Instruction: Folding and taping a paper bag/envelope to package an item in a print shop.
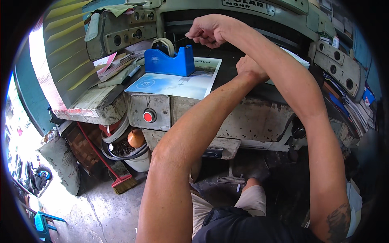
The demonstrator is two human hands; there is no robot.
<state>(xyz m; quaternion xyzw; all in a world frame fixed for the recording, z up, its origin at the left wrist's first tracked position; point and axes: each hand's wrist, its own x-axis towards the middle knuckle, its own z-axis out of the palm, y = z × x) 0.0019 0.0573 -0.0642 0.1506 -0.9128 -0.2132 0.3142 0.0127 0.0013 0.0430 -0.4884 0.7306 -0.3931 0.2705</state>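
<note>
A blue tape dispenser [169,61] with a pale roll of tape [163,45] stands on a printed sheet [172,86] at the machine's near left edge. Just right of the roll, my right hand [208,30] pinches the end of a thin strip of tape stretched from it. That forearm crosses above my left one. Farther right, my left hand [246,67] is low over the dark machine bed; its fingers are mostly hidden by the hand itself and the right forearm. A white sheet [298,57] shows partly beyond the forearm.
Papers and a marker [131,74] lie left of the dispenser. A red push button [149,116] sits on the machine's front. Below stand a broom [123,184] and a white bucket [139,163]. Stacked papers [346,107] fill the right side.
</note>
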